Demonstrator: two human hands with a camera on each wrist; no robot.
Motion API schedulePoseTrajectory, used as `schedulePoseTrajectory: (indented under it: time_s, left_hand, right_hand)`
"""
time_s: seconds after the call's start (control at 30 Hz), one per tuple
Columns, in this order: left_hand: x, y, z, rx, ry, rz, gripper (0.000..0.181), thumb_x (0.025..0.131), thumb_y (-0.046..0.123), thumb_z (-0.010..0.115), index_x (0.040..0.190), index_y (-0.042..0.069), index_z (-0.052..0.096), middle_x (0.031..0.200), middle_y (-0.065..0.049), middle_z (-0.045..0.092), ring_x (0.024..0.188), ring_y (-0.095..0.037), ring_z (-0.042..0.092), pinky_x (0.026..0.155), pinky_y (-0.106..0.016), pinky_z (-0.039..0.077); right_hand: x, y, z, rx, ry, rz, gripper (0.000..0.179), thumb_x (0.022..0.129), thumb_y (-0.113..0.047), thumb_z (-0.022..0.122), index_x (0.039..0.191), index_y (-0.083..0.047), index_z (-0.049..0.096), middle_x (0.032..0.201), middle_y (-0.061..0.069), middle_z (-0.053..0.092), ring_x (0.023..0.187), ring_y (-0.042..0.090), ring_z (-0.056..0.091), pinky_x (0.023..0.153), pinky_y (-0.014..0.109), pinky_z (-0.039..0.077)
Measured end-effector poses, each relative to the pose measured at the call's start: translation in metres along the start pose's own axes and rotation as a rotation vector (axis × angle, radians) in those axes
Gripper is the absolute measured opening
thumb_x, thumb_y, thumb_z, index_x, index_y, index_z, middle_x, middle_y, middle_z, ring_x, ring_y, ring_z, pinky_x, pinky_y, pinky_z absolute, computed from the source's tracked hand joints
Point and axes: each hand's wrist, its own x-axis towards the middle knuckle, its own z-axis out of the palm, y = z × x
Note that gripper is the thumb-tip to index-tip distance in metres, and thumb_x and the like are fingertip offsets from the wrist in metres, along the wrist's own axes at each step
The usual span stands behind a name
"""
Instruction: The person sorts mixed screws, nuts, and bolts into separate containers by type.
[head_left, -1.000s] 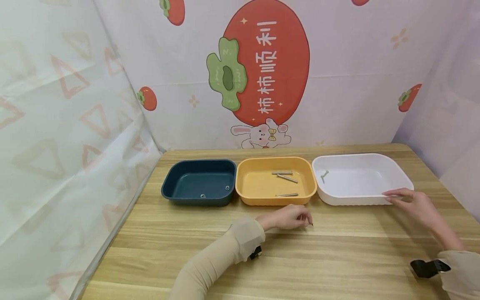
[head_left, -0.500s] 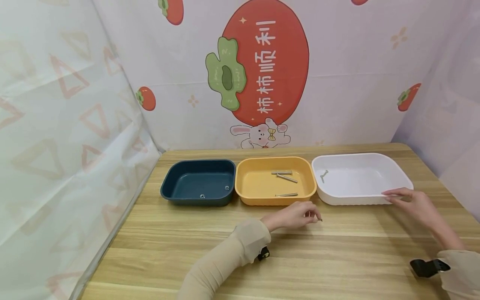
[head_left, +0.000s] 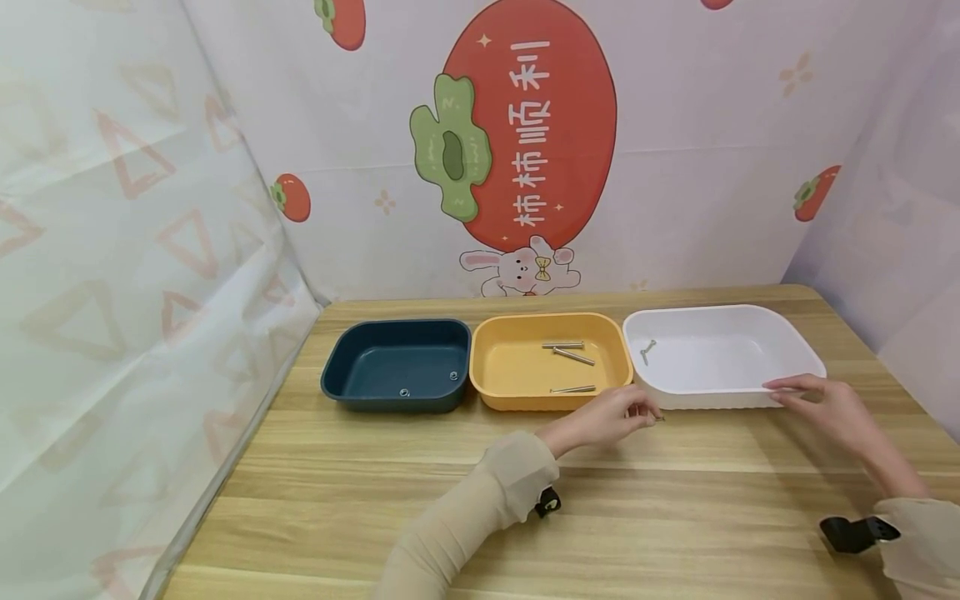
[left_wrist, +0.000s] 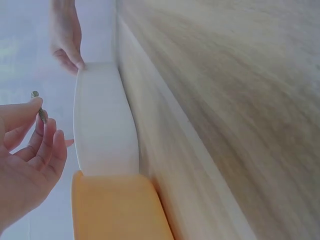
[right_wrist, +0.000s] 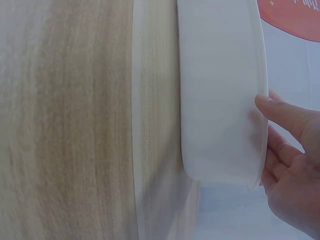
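My left hand (head_left: 609, 417) pinches a small screw (left_wrist: 42, 115) between thumb and fingertips, its head up and threaded end down in the left wrist view. The hand is in the air by the near left corner of the white tray (head_left: 705, 400). Two small screws (head_left: 648, 350) lie inside that tray at its left end. At the near right part of the same tray, my right hand (head_left: 836, 410) grips the rim, thumb outside and fingers over the inner side, as the right wrist view shows (right_wrist: 295, 150).
Left of the white tray stands a yellow tray (head_left: 495, 392) holding several long bolts (head_left: 573, 357). Beyond it is a dark blue tray (head_left: 390, 404) with two small nuts (head_left: 453, 376). All stand in a row on the wooden table (head_left: 675, 517), before a printed cloth backdrop (head_left: 675, 217).
My left hand has moved right and away from me with the screw, from in front of the yellow tray to the white tray's corner. My right hand stays on the rim.
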Motion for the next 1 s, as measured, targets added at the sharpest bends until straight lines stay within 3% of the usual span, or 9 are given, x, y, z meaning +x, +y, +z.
schedulePoseTrajectory:
  time_s: [0.4,0.7,1.0]
  left_hand:
    - [0.017,0.003,0.001,-0.048,0.101,-0.059,0.014,0.088,0.011,0.054,0.099,0.008,0.062,0.083,0.005,0.053,0.073,0.001,0.044,0.064,-0.004,0.035]
    - [0.029,0.004,0.002,-0.014,0.143,-0.074,0.013,0.087,0.012,0.055,0.097,0.009,0.063,0.078,0.005,0.053,0.071,0.001,0.044,0.062,-0.004,0.033]
    - [0.039,-0.001,0.002,-0.041,0.207,-0.107,0.012,0.087,0.011,0.055,0.097,0.009,0.062,0.079,0.005,0.052,0.069,0.000,0.044,0.060,-0.005,0.033]
  right_hand:
    - [0.000,0.000,0.000,-0.007,-0.002,0.014,0.014,0.083,-0.012,0.061,0.095,-0.005,0.065,0.089,-0.038,0.045,0.081,-0.023,0.037,0.061,0.010,0.032]
    - [-0.001,0.001,0.000,0.001,-0.002,0.010,0.015,0.084,-0.013,0.061,0.095,-0.004,0.065,0.089,-0.039,0.045,0.082,-0.024,0.036,0.062,0.009,0.031]
    - [0.000,0.001,0.002,0.007,0.004,0.024,0.015,0.084,-0.013,0.061,0.095,-0.004,0.065,0.089,-0.039,0.045,0.084,-0.024,0.035,0.063,0.008,0.029]
